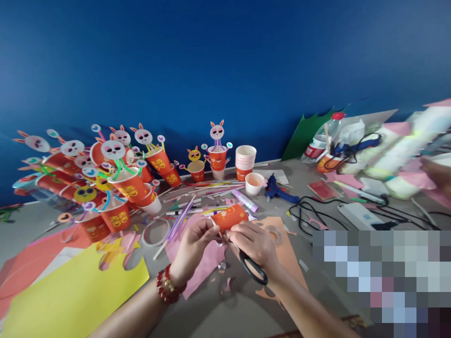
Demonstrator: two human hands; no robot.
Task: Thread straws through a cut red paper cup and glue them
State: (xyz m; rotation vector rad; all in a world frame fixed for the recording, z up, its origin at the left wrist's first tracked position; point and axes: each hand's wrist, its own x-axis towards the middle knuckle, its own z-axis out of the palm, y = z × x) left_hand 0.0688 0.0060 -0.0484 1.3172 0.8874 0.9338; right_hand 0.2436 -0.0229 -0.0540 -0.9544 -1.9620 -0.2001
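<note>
An orange paper cup [230,216] lies on its side between my hands, over the middle of the table. My left hand [193,241], with a red bead bracelet [168,285] at the wrist, grips the cup by its pale rim, thumb and fingers closed. Black-handled scissors [254,271] sit in my closed right hand [255,241], their loops sticking out under the palm. That hand's fingertips are at the cup's edge, and the blades are mostly hidden. Beneath lie pink paper [197,274] and peach paper [282,251].
Orange cups with rabbit-face cutouts [113,150] crowd the left. At the back stand stacked cups [245,162], a small white cup [254,184] and a blue glue gun [278,190]. Yellow paper [77,286] lies front left. Black cables [303,211] and a bottle [322,141] are right.
</note>
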